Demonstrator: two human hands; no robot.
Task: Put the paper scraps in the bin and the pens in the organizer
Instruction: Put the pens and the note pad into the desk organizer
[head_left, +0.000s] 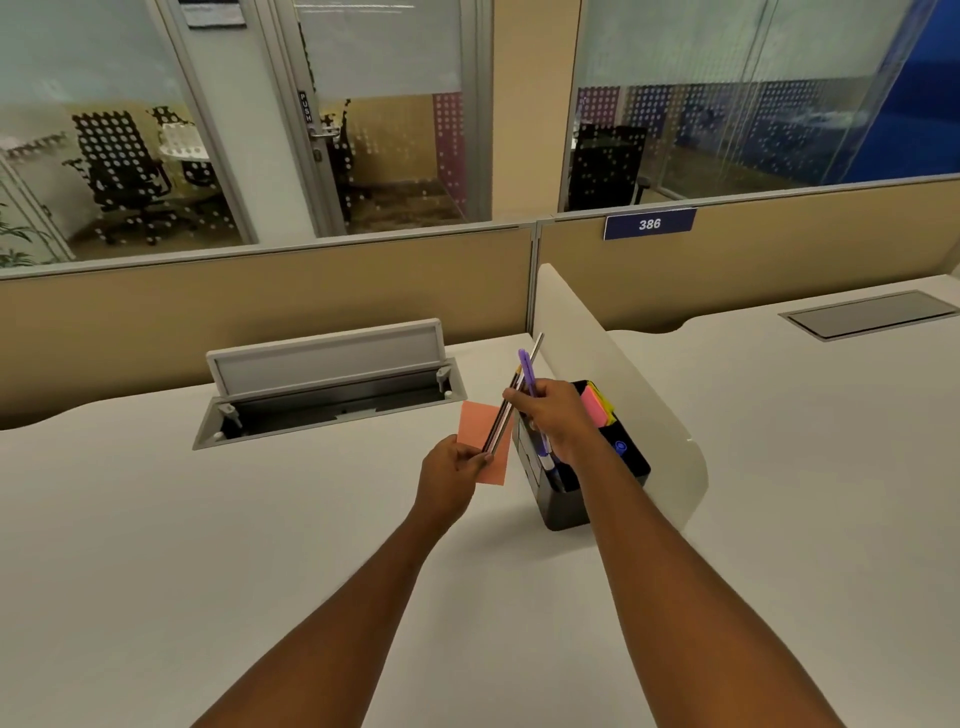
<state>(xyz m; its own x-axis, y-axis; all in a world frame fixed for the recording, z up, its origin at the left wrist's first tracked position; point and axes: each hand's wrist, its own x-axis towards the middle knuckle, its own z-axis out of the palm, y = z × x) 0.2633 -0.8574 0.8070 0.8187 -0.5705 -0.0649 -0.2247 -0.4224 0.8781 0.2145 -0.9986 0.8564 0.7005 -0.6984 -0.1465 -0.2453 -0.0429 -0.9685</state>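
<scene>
My left hand (451, 470) grips the lower ends of a bundle of dark and silver pens (506, 410) that slant up to the right. My right hand (553, 415) holds purple pens (529, 371) over the black desk organizer (563, 501); their lower ends reach into its front compartment. The right hand's fingers also touch the bundle. A salmon paper scrap (475, 421) lies flat on the white desk behind my left hand. Pink, orange and yellow sticky notes (595, 402) sit in the organizer's back part. No bin is in view.
An open cable tray with a raised grey lid (327, 358) is sunk into the desk (208, 519) at the back left. A white curved divider (623, 364) stands right of the organizer. Tan partition panels close off the back.
</scene>
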